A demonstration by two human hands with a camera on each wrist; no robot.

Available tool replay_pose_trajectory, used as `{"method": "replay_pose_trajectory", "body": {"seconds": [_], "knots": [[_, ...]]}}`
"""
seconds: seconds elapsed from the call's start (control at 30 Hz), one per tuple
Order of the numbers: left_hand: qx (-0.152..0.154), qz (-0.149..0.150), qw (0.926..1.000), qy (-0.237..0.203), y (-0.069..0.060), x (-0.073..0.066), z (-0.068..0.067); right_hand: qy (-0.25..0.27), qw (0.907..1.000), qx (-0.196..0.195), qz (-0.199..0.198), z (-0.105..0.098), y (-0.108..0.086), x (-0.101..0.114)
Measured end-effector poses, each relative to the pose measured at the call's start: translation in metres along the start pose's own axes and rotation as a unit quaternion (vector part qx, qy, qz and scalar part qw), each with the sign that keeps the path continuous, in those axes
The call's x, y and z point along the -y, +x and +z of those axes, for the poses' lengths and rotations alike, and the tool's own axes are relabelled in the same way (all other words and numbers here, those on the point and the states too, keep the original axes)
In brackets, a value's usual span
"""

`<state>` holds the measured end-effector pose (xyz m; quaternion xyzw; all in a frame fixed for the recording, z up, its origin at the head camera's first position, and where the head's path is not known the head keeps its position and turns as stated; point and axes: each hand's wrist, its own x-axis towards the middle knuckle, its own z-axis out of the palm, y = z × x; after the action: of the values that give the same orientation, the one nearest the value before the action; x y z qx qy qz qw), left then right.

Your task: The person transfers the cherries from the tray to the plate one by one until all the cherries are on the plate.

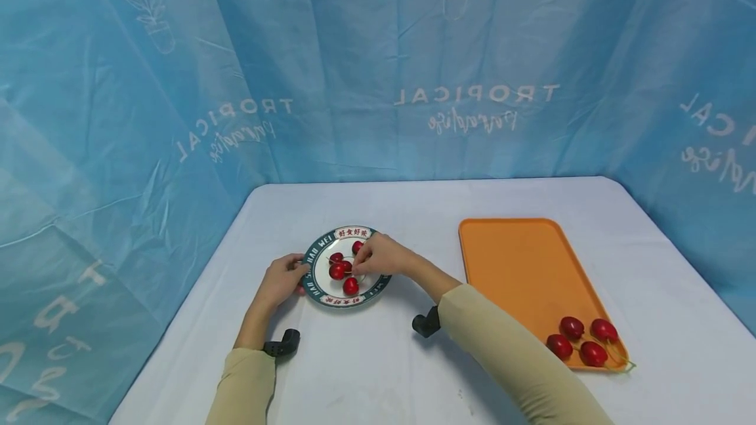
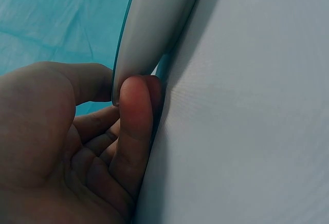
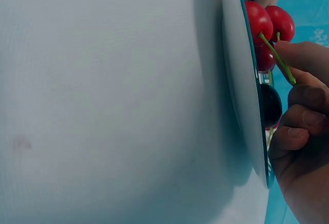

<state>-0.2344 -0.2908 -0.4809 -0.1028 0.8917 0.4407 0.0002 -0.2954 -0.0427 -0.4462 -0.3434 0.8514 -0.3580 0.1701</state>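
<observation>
A round plate (image 1: 322, 242) with a dark green lettered rim and a white middle stands on the table at centre left, bearing several red cherries (image 1: 351, 286). My left hand (image 1: 282, 281) grips its left edge. In the left wrist view the thumb lies on the rim's upper side, and the fingers (image 2: 135, 111) are beneath the plate's pale underside (image 2: 154, 23). My right hand (image 1: 386, 256) is over the plate's right part. In the right wrist view it pinches a green stem (image 3: 280, 60) that runs to a bright red cherry (image 3: 258, 19) among the others.
An orange tray (image 1: 514, 267) lies to the right on the white-covered table (image 1: 354, 372). Several larger dark red cherries (image 1: 593, 353) with stems sit at its near right corner, some stems reaching past its edge. Blue printed curtains (image 1: 354, 136) surround the table's back and sides.
</observation>
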Motion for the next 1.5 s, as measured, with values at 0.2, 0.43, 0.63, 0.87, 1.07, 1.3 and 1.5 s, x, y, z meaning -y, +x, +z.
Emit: {"method": "replay_pose_trajectory", "body": {"seconds": [0.2,0.43,0.63,0.87,1.07,1.3,1.5], "knots": [[0.003,-0.001,1.0,-0.009,0.0,0.0,0.0,-0.017,0.9998,0.006,-0.009,0.005,0.003,0.003],[-0.002,0.0,1.0,-0.002,-0.001,-0.001,0.0,-0.037,0.9993,0.003,0.007,0.007,0.003,0.005],[-0.001,0.004,1.0,0.0,0.0,-0.003,0.004,-0.035,0.9993,-0.008,0.005,0.006,0.0,0.0],[0.006,0.001,0.9999,-0.012,0.001,-0.002,0.007,-0.021,0.9997,-0.009,-0.007,0.003,-0.005,-0.005],[0.001,-0.001,0.9999,-0.015,0.0,0.002,0.005,-0.022,0.9995,-0.003,-0.021,-0.003,-0.004,-0.002],[0.0,-0.005,0.9999,-0.015,-0.001,-0.001,0.002,-0.04,0.9989,0.008,-0.022,-0.01,-0.007,0.002],[0.002,-0.006,0.9998,-0.016,-0.001,-0.002,-0.001,-0.037,0.9989,0.006,-0.029,-0.019,-0.015,0.006]]}}
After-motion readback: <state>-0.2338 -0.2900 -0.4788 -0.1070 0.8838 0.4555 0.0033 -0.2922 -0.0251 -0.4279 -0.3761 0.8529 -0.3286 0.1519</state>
